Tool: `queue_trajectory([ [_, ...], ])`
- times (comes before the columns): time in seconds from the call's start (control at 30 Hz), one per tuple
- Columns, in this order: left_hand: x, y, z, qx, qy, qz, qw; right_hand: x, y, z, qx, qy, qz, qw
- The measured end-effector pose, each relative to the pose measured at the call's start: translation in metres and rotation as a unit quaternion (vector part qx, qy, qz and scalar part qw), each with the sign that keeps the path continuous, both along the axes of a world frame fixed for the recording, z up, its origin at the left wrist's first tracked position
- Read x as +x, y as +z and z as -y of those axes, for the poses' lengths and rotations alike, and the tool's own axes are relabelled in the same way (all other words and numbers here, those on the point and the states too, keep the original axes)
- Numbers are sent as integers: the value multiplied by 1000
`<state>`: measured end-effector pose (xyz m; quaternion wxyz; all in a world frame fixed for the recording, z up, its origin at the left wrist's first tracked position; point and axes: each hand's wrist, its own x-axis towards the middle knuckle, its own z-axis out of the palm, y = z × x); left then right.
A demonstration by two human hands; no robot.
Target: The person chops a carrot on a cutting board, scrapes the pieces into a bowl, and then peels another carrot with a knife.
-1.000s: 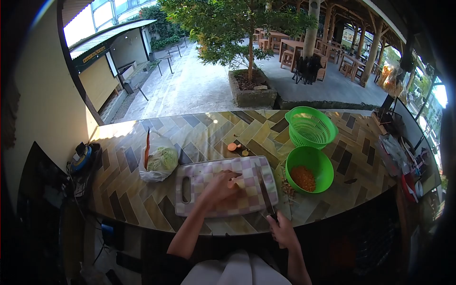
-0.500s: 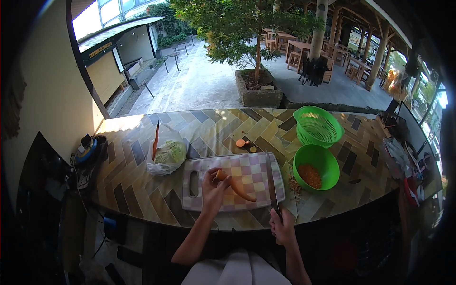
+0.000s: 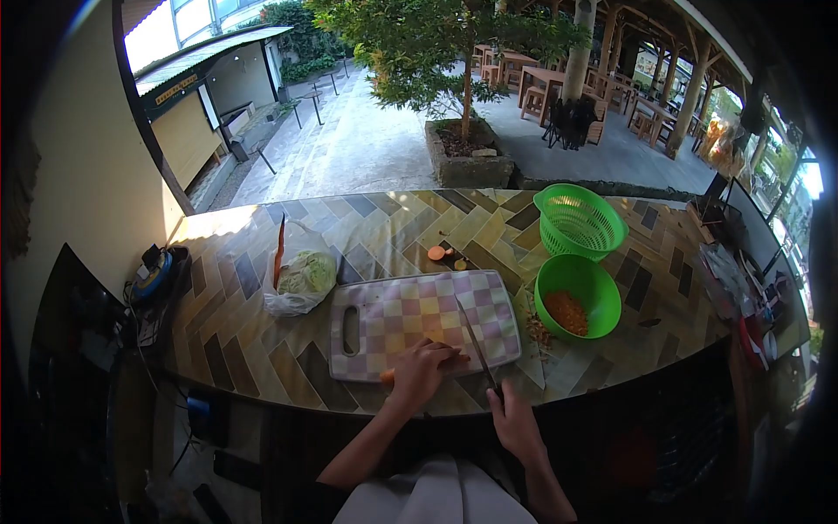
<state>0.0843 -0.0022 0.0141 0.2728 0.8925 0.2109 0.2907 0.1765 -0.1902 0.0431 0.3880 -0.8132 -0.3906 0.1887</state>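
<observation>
My left hand (image 3: 421, 368) is closed over a carrot (image 3: 387, 375) that lies on the checkered cutting board (image 3: 384, 307); the carrot's ends show on both sides of the hand. In my right hand (image 3: 513, 417) is the handle of a knife (image 3: 471, 334), its blade slanting up and left over the board, just right of the carrot. Beyond the board lie cut carrot pieces (image 3: 436, 253). To the right, a green bowl (image 3: 602, 293) holds small orange bits (image 3: 566, 312), with scraps on the table beside it.
A green colander (image 3: 580, 218) stands behind the bowl. At the left, a plastic bag (image 3: 297, 301) holds a pale green vegetable (image 3: 307, 272) and a long carrot (image 3: 279, 251). Items crowd both ends of the tiled table (image 3: 236, 297). A planter (image 3: 471, 168) stands outside.
My left hand has lowered the carrot onto the board and turned over it. The knife has tilted left, its blade now angled near the carrot. The view has shifted slightly.
</observation>
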Motion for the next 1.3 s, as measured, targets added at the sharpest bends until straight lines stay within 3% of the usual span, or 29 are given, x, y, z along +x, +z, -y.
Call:
queue_trajectory([
  [0.17,7,8,-1,23,18,-14,999,1,-6,4,-22,20,29,999],
  [0.47,4,5,3,-42,21,-22,999,-6,-6,0,-10,18,45,999],
  [0.57,10,2,3,23,36,-19,999,-6,-1,-3,-33,-1,-8,999],
  [0.97,15,7,1,12,34,11,999,-12,-8,-10,-47,7,-13,999],
  [1.3,16,-2,5,15,49,21,998,-10,-6,-29,-134,28,-23,990],
])
